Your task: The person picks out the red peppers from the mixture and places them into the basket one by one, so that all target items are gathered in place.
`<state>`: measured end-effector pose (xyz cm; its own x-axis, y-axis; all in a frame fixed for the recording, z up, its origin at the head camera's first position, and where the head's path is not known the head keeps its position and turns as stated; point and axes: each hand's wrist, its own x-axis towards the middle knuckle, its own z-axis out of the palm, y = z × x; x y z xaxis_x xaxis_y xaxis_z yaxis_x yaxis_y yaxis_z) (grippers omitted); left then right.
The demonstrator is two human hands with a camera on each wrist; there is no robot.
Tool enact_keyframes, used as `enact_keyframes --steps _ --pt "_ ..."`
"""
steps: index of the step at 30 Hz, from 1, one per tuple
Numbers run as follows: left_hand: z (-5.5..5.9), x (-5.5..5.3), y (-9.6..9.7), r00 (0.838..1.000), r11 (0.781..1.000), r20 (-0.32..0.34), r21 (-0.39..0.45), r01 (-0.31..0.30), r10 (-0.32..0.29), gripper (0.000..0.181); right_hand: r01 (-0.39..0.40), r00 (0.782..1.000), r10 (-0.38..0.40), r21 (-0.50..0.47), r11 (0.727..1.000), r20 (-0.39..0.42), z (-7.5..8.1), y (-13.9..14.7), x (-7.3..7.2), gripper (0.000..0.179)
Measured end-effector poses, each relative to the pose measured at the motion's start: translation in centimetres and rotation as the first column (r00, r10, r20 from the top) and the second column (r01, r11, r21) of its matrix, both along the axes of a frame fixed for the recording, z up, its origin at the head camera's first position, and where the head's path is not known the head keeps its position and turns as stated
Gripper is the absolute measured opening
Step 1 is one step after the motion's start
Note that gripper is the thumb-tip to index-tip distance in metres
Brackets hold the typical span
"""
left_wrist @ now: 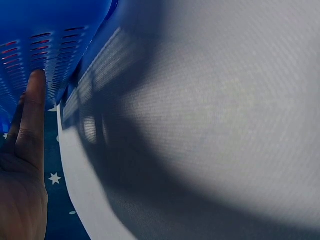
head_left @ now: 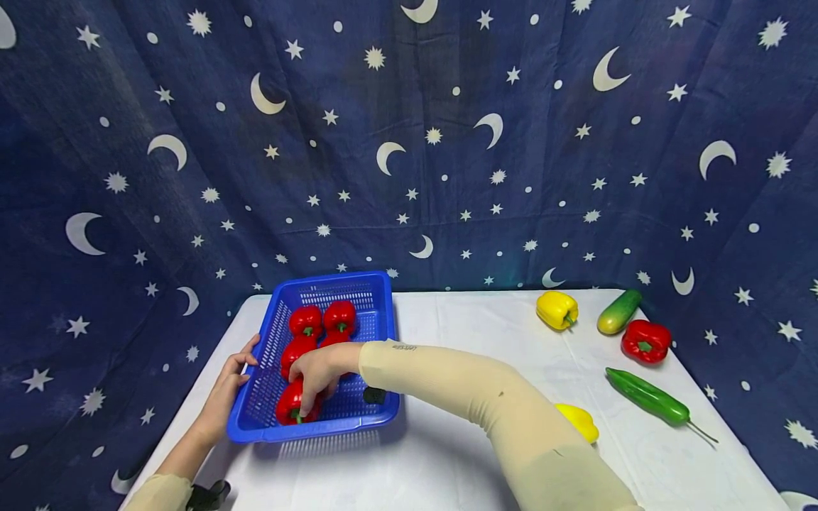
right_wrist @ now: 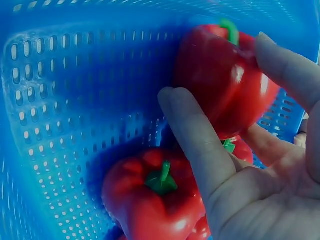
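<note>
A blue plastic basket [head_left: 313,430] with slotted walls stands on the left part of the table. Several red bell peppers [head_left: 305,321] lie inside it. Reaching in from the right, my right hand [head_left: 319,369] grips a red bell pepper [right_wrist: 215,80] near the basket's front wall. In the right wrist view its fingers lie on either side of that pepper, and another red bell pepper [right_wrist: 150,200] sits beside it. My left hand [head_left: 225,394] touches the basket's left side from outside, its fingers [left_wrist: 34,100] fairly straight against the slotted wall. My right arm hides part of the basket.
On the white table's right side lie a yellow bell pepper [head_left: 557,310], a green-yellow cucumber-like vegetable [head_left: 618,312], a red bell pepper [head_left: 646,341] and a long green chili pepper [head_left: 648,396]. A second yellow pepper [head_left: 578,421] is partly behind my right arm. A starry blue curtain [head_left: 422,206] surrounds the table.
</note>
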<state>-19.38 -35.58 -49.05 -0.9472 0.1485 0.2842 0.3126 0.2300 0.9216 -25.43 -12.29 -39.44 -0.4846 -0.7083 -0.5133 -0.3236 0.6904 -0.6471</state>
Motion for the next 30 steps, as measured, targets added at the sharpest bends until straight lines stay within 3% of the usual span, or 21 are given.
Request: enact_keyframes --steps 17,24,30 --pt "-0.07 -0.19 -0.20 1.000 0.999 -0.007 0.031 0.019 -0.018 0.025 0.019 1.000 -0.019 -0.027 0.999 -0.004 -0.69 -0.08 -0.03 0.067" --pt "-0.02 -0.13 -0.15 1.000 1.000 -0.003 0.021 0.018 -0.018 0.025 -0.035 0.991 0.037 0.017 0.999 -0.132 -0.69 -0.41 0.25 0.069" --pt "0.18 0.19 -0.01 1.000 1.000 0.013 -0.009 0.001 -0.001 0.025 -0.019 0.989 0.022 0.020 1.000 -0.146 -0.64 -0.42 0.31 0.069"
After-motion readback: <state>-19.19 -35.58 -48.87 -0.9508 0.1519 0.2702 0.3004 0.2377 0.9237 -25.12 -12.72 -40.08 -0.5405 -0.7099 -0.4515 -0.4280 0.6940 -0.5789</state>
